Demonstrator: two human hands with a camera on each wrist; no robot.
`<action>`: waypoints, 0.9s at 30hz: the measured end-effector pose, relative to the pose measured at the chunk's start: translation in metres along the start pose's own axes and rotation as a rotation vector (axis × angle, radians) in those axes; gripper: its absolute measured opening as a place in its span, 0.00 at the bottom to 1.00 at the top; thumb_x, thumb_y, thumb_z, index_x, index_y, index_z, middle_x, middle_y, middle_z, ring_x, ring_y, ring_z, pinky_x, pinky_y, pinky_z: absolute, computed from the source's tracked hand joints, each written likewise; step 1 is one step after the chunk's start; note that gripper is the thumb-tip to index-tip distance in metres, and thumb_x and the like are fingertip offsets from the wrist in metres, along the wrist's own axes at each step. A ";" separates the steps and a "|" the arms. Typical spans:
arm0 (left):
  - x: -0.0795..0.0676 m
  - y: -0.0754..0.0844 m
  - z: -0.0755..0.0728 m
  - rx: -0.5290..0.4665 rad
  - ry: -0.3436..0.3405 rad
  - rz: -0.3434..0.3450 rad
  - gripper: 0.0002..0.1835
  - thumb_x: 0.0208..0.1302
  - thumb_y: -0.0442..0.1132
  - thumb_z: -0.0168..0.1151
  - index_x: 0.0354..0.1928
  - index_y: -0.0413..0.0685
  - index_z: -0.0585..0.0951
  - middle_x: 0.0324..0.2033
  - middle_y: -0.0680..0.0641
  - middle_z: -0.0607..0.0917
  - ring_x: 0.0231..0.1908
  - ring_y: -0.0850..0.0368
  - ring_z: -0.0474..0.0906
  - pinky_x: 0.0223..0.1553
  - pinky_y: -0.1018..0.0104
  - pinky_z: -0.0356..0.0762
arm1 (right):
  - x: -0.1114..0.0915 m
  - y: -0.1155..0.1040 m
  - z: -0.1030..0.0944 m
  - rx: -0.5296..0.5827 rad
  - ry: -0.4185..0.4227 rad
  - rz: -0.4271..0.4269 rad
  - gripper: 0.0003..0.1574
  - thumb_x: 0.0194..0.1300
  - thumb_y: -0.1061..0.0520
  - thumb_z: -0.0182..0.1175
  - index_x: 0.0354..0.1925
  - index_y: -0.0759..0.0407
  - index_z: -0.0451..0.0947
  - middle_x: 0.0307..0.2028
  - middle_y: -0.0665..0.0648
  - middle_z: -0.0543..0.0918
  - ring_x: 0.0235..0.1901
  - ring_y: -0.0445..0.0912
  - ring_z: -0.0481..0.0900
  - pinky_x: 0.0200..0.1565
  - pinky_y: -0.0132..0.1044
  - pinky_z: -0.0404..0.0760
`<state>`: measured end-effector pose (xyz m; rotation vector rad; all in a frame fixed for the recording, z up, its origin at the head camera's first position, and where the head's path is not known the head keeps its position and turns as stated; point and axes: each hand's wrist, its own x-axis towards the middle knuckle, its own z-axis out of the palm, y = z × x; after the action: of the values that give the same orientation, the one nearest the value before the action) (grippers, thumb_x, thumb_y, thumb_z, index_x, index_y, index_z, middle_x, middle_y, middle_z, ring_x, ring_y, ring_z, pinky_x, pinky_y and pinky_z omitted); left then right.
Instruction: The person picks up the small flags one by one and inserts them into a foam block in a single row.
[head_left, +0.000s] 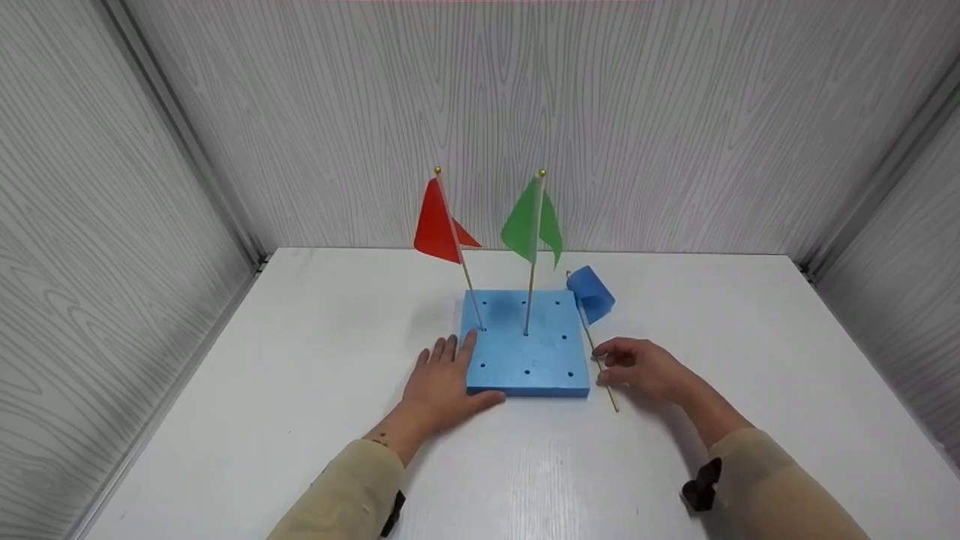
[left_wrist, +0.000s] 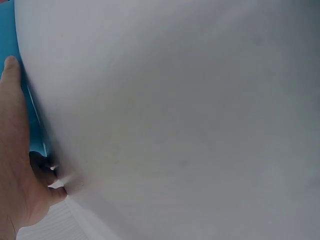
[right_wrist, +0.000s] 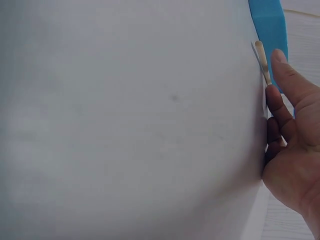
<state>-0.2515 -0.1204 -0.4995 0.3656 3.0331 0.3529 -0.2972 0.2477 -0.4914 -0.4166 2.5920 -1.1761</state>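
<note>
A light blue square board (head_left: pixel 545 352) with rows of small holes lies on the table. A red flag (head_left: pixel 439 225) stands in a left hole, leaning left, and a green flag (head_left: pixel 521 223) stands near the middle. My left hand (head_left: pixel 442 386) rests at the board's front left corner, thumb along the front edge and fingers spread by the left side. Just right of the board lies a blue flag (head_left: pixel 592 292), its thin stick (right_wrist: pixel 264 62) pointing toward me. My right hand (head_left: pixel 646 369) is at that stick, index fingertip and thumb tip right beside it with a gap between them.
All of this is on a white table (head_left: pixel 352 322). Pale wood-grain panels (head_left: pixel 480 112) rise behind it and on both sides. The two upright flags reach well above the board between my hands.
</note>
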 end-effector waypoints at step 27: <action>0.000 0.001 0.001 0.005 0.005 -0.002 0.65 0.60 0.85 0.52 0.87 0.53 0.46 0.82 0.36 0.58 0.81 0.36 0.52 0.79 0.39 0.51 | 0.001 0.000 0.003 -0.055 0.011 -0.031 0.21 0.67 0.53 0.75 0.57 0.52 0.85 0.47 0.53 0.82 0.50 0.51 0.76 0.58 0.48 0.77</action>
<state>-0.2510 -0.1194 -0.4998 0.3629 3.0397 0.3466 -0.2966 0.2456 -0.4937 -0.4648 2.6411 -1.1224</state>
